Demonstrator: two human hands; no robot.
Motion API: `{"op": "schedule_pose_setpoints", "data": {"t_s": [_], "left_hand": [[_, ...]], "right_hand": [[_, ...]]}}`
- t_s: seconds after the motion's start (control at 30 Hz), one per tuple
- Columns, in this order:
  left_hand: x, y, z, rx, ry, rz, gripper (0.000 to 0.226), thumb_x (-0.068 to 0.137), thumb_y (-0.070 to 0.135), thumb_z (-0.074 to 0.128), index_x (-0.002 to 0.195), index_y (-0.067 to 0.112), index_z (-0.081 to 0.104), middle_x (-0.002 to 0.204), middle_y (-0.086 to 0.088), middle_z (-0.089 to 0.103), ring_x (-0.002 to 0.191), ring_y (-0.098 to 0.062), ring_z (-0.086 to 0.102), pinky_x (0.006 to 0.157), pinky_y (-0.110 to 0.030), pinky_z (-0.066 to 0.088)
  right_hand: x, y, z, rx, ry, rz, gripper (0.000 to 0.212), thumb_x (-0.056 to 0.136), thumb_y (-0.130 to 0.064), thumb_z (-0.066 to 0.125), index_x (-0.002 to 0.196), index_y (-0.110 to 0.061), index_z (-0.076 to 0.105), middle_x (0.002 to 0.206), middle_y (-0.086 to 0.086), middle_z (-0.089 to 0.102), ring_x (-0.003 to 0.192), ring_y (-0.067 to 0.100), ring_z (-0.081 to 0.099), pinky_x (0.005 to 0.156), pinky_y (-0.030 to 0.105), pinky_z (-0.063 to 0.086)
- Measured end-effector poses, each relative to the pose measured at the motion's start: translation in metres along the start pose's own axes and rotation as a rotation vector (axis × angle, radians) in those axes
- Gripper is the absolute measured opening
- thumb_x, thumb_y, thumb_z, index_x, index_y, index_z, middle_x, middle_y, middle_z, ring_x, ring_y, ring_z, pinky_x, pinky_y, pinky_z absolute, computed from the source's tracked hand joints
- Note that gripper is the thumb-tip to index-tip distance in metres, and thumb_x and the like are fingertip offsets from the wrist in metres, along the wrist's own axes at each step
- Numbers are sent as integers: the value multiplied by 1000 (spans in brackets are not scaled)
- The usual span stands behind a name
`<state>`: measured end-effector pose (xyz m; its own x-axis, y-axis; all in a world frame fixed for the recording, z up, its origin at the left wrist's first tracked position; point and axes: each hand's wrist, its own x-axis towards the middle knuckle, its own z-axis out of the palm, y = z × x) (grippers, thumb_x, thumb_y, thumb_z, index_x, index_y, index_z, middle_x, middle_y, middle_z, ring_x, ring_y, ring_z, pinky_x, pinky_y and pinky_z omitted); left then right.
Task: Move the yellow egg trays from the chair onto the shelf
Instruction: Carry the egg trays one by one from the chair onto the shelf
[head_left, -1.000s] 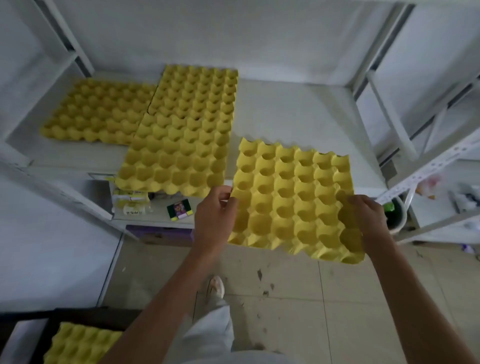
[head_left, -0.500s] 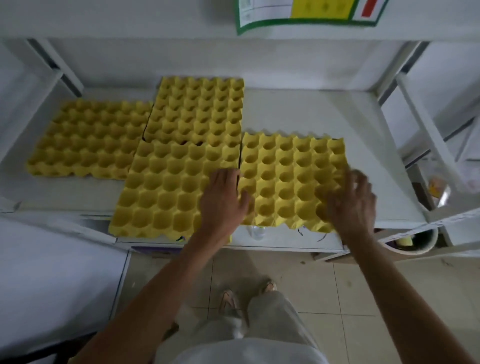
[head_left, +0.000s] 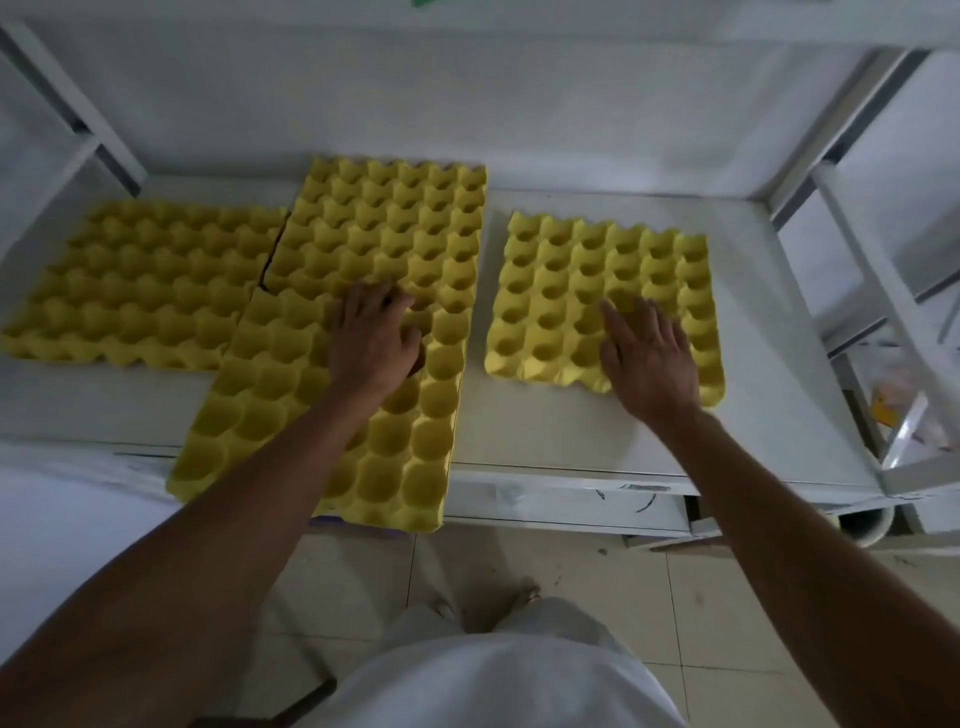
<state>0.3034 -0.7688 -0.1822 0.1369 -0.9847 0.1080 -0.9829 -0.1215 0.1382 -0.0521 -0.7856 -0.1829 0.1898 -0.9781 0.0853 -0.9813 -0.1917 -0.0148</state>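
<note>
Several yellow egg trays lie flat on the white shelf (head_left: 597, 441). The right tray (head_left: 571, 291) lies apart from the others, and my right hand (head_left: 649, 358) rests flat on its near right part, fingers spread. The front middle tray (head_left: 291, 415) overhangs the shelf's front edge. My left hand (head_left: 374, 343) presses on it where it meets the back middle tray (head_left: 395, 223). A further tray (head_left: 135, 291) lies at the left. The chair is out of view.
White shelf uprights stand at the far left (head_left: 72, 114) and right (head_left: 883, 270). A neighbouring shelf unit at the right holds plastic-wrapped items (head_left: 904, 410). A pale bucket rim (head_left: 862, 525) shows under the shelf's right end. Tiled floor (head_left: 571, 571) lies below me.
The right tray went from held in the air to lying on the shelf, then slid back and right, away from the middle trays. My left hand moved onto the middle trays.
</note>
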Motion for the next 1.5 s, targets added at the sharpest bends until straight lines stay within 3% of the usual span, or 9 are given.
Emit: {"op": "schedule_pose_setpoints", "data": {"t_s": [0.23,0.47,0.6,0.77,0.87,0.97,1.17,1.33,1.5], "left_hand": [[2,4,2,-11,23,-41,42,91,38,59,132,31,57,156,1,48,153,-34,33,122,-55,34],[3,7,1,-47,6,-70,41,91,39,59,131,30,58,153,0,50,152,-36,33,120,-57,36],[2,8,-3,-47,-41,-90,42,93,38,57,134,29,55,155,-2,47,154,-38,31,121,-57,35],[8,12,-20,-56,-204,-102,53,95,39,62,145,31,48,164,-2,38,158,-38,21,126,-58,25],[9,19,-39,2,-308,-98,60,97,42,59,153,33,38,168,-3,30,159,-37,18,125,-59,25],[-12,32,-61,32,-260,-210,64,103,42,46,162,29,24,174,-5,12,161,-37,12,127,-60,19],[-104,39,-107,25,-163,-515,66,106,46,40,165,22,23,176,-3,9,162,-33,11,129,-54,16],[-253,43,-133,57,-52,-810,65,107,43,42,164,16,27,176,-5,12,162,-32,15,128,-51,20],[-427,51,-128,176,-77,-1024,63,107,43,37,159,8,38,170,-16,29,158,-37,26,125,-51,25]], "right_hand": [[107,-12,-5,37,-174,-75,58,108,-39,28,164,-27,17,168,20,16,157,41,13,126,56,16],[124,-13,-14,63,-232,-44,59,108,-41,27,164,-31,10,171,17,8,159,37,5,125,53,13],[128,-16,-24,33,-289,-29,60,107,-42,31,164,-34,12,170,15,12,158,36,10,125,55,17],[151,-17,-52,-5,-348,-50,65,92,-50,57,153,-36,40,153,11,46,141,39,45,114,54,36],[162,-20,-68,-93,-373,-110,67,90,-61,57,149,-33,46,154,9,47,143,39,42,116,54,35],[165,-36,-79,-182,-313,-141,63,97,-49,52,152,-21,41,158,18,37,147,40,34,117,52,29],[134,-120,-99,-53,-21,-651,58,96,-38,54,147,-10,46,147,24,47,135,43,45,113,51,33],[34,-208,-96,-14,-237,-1173,54,104,-41,41,156,-25,39,159,14,39,137,39,47,110,49,42],[-28,-193,-87,-291,-404,-1306,49,110,-33,28,157,-21,37,168,5,28,156,26,22,126,41,21]]}}
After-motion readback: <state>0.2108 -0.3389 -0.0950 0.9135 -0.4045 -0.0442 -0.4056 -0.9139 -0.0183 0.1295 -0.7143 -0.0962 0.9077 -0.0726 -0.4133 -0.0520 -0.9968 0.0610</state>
